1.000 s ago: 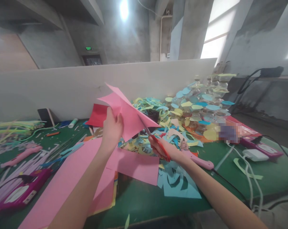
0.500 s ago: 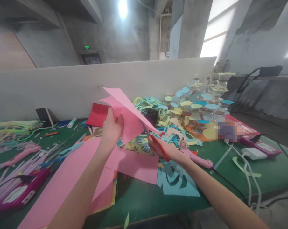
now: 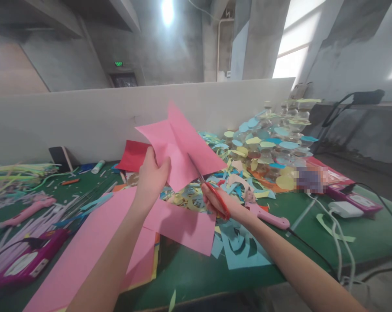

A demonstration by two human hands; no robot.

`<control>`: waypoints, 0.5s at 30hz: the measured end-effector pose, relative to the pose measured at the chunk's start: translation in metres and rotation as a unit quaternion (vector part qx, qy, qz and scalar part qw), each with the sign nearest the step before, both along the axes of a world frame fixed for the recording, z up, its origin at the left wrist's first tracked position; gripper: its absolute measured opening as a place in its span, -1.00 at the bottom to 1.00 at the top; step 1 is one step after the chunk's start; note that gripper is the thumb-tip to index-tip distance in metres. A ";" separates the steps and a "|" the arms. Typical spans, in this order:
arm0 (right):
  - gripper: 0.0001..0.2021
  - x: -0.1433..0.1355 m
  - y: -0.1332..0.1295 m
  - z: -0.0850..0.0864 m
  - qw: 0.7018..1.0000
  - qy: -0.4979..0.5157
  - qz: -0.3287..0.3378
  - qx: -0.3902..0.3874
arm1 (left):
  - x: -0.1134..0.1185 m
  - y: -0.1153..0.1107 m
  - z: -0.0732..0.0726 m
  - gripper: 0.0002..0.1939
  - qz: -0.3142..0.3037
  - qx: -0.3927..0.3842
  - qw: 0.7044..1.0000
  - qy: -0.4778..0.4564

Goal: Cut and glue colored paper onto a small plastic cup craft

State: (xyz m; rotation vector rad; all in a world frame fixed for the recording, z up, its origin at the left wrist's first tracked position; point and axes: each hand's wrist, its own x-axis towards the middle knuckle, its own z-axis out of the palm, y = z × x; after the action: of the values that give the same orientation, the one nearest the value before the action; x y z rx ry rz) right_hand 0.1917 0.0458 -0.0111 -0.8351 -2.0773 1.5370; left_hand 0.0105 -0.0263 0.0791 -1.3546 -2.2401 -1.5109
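Pink paper [image 3: 200, 149] partly hides the coloured scraps [image 3: 194, 201].

No readable text, green lit sign [image 3: 118, 63] above the doorway [image 3: 123, 80] with characters too small to read, pale labels on two magenta power strips [image 3: 28, 260] illegible.

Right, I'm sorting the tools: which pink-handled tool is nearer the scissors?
The pink-handled tool beside the right hand; the other lies far left, beyond the pink sheets.
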 end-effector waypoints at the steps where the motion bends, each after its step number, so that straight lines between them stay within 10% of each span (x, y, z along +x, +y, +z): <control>1: -0.39 -0.001 0.001 -0.001 1.000 0.005 0.009 0.001 | 0.000 -0.001 0.001 -0.84 -0.006 0.003 1.000 -0.003; 15: -0.42 -0.001 0.001 -0.006 0.999 0.020 0.046 0.003 | -0.002 -0.005 -0.003 -0.68 -0.137 0.012 0.983 -0.123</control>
State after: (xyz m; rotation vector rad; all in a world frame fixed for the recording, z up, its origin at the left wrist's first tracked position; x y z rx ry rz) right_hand 0.1909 0.0463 -0.0166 -0.7108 -2.1178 1.5800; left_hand 0.0089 -0.0308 0.0758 -1.6031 -2.2330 -1.8830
